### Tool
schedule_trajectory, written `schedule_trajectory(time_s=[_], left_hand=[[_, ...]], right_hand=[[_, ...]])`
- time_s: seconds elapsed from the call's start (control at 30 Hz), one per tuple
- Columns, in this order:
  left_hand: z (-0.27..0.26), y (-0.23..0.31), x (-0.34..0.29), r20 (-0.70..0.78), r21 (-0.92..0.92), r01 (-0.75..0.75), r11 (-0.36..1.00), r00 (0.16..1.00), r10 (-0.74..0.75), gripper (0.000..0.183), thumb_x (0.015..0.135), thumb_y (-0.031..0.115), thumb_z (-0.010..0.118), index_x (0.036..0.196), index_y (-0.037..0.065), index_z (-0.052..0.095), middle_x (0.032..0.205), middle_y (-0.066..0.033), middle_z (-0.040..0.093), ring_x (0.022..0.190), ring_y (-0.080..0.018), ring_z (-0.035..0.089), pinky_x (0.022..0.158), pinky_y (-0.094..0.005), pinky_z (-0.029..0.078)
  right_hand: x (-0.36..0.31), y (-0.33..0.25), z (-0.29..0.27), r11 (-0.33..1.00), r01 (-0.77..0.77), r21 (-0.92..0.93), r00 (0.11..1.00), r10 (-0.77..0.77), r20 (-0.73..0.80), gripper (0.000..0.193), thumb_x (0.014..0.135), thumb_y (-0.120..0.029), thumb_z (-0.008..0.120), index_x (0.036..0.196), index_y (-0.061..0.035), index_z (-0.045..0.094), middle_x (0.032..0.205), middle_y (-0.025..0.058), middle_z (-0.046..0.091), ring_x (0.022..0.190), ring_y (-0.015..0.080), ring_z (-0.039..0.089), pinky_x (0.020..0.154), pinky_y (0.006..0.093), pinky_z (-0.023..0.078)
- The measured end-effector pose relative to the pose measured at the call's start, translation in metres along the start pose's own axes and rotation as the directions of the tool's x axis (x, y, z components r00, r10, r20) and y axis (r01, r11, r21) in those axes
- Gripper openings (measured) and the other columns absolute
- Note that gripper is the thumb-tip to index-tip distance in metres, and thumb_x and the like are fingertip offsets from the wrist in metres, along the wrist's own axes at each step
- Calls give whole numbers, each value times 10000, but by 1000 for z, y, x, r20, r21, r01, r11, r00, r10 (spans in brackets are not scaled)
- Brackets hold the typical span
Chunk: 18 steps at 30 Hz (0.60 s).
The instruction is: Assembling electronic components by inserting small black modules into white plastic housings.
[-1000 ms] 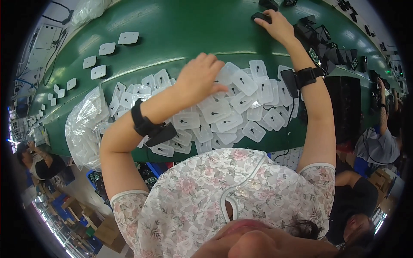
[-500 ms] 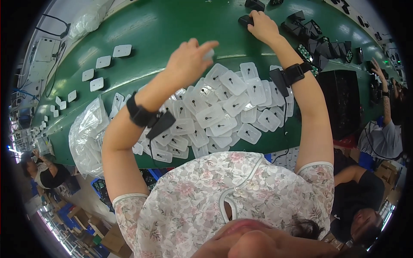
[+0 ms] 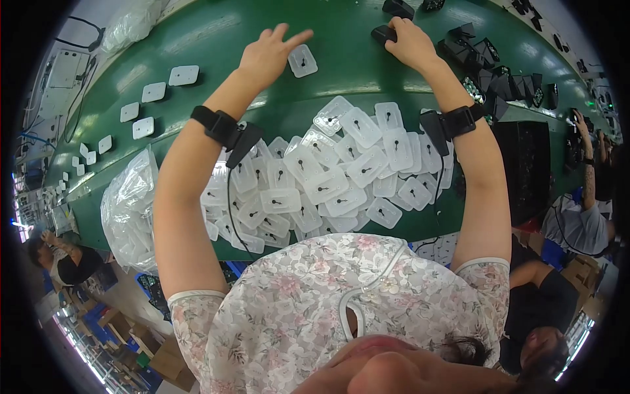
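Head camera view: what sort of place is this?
Most likely a factory assembly workshop. A long green worktable bears a heap of translucent plastic plates and a cluster of black housings, and a person in a grey top is beside it on the right.

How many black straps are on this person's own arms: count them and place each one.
2: the left strap circles the left arm, the right strap the right arm. None looks hidden on the bare skin.
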<state>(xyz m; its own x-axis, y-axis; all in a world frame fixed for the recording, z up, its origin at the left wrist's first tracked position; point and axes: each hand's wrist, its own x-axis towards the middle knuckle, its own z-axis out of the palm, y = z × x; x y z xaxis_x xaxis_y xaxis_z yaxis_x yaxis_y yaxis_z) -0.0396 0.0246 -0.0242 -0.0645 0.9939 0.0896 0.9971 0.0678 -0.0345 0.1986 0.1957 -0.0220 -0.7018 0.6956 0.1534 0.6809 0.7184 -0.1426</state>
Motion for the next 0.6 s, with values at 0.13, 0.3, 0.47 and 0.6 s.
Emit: schedule_trajectory(time_s=[0.13, 0.3, 0.47, 0.6], left_hand=[[12, -18, -8, -78, 70, -321, 944, 942, 326, 512, 792, 46, 533, 1245, 276, 471, 1348, -41, 361, 1174, -216, 409, 881, -352, 430], [27, -13, -14, -164, -105, -238, 966, 962, 219, 381, 775, 111, 593, 1145, 171, 526, 1278, -63, 428, 1135, -246, 442, 892, -372, 414], [32, -7, -24, -208, -294, -66, 953, 978, 3, 304, 782, 131, 599, 1071, 87, 517, 1189, -89, 492, 1109, -283, 456, 887, -386, 409], [26, -16, -32, -254, -510, -90, 856, 966, -50, 395, 803, 36, 532, 1190, 95, 477, 1246, -93, 474, 1136, -285, 453, 934, -368, 392]], right_hand=[[-2, -6, -1, 988, 9, 153, 1000, -5, -25, 361, 731, -159, 628, 1064, -67, 524, 1037, 121, 568, 937, 303, 557, 795, 377, 452], [-15, -55, -4, 889, 167, 426, 986, -148, -78, 332, 739, -87, 636, 1056, -54, 545, 1020, 115, 595, 873, 281, 578, 775, 328, 464], [-16, -93, 1, 853, 301, 426, 952, -291, -91, 330, 742, -85, 643, 1055, -36, 549, 1027, 126, 588, 919, 300, 569, 808, 344, 458], [-6, -111, 7, 847, 353, 397, 933, -349, -84, 331, 739, -102, 638, 1051, -32, 555, 1018, 132, 588, 949, 309, 553, 832, 360, 444]])
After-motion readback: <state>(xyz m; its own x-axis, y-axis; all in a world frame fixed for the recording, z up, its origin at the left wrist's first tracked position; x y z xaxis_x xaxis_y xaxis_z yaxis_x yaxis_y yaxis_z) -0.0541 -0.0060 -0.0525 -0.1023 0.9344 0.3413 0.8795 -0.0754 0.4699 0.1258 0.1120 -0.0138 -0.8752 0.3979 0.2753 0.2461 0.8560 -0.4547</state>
